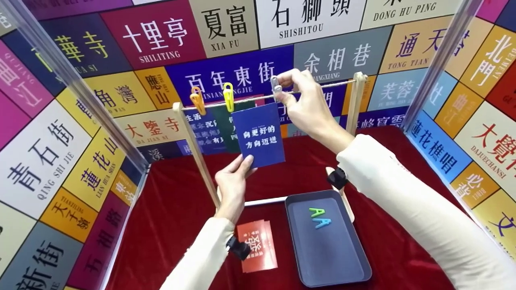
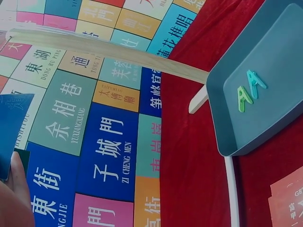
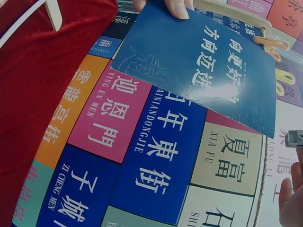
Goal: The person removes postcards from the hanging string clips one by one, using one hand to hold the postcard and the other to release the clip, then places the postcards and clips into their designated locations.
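My left hand (image 1: 233, 183) pinches a blue card (image 1: 262, 141) with white writing by its lower left corner, thumb in front. The card is upright just below the rope (image 1: 258, 98). Beside the card's top right corner, my right hand (image 1: 304, 102) pinches a grey clothespin (image 1: 276, 86) at the rope. In the right wrist view the grey clothespin (image 3: 294, 138) is apart from the blue card (image 3: 203, 66). Further left on the rope sit an orange clothespin (image 1: 197, 100) and a yellow clothespin (image 1: 228, 96), with a dark blue card (image 1: 201, 133) and a partly hidden green card (image 1: 226, 131) hanging there.
Wooden posts (image 1: 197, 153) carry the rope above a red cloth (image 1: 173, 225). A dark grey tray (image 1: 330, 257) holds a green clothespin (image 1: 317, 212) and a blue clothespin (image 1: 321, 222). Red cards (image 1: 258, 245) lie left of it. Sign-covered panels (image 1: 161, 36) surround the table.
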Demonstrator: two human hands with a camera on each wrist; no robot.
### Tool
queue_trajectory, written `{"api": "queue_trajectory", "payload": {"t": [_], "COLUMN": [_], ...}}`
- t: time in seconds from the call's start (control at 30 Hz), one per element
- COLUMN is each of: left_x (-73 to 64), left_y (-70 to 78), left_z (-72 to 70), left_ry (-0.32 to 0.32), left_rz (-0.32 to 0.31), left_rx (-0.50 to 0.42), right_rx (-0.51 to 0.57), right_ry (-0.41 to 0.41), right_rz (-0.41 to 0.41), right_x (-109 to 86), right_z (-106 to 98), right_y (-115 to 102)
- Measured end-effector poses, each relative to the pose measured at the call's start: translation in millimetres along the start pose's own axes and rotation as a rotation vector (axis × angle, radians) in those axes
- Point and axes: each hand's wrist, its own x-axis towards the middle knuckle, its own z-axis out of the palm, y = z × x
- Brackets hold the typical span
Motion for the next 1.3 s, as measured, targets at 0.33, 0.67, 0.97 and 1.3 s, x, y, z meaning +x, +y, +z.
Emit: {"api": "queue_trajectory", "payload": {"t": [0.33,0.67,0.97,1.3], "left_x": [-7.2,-19.3,-25.7,-31.0], "left_y": [6.0,13.8,14.1,12.8], "left_z": [-1.3,-1.8,-7.2,-9.1], "left_ry": [-0.010,-0.007,0.000,0.003], "left_rz": [0.025,0.057,0.083,0.080], "left_rx": [0.014,0.027,0.054,0.006], "right_rx": [0.052,0.109,0.148,0.115], "right_ry": [0.018,0.035,0.109,0.187], "right_rz": [0.007,0.040,0.081,-0.010], "right_x": [-9.5,-23.4,-39.8,-57.9], "right_z": [-8.2,-10.8,-10.3,-11.9], "right_y": [5.8,8.0,8.7,10.7]}}
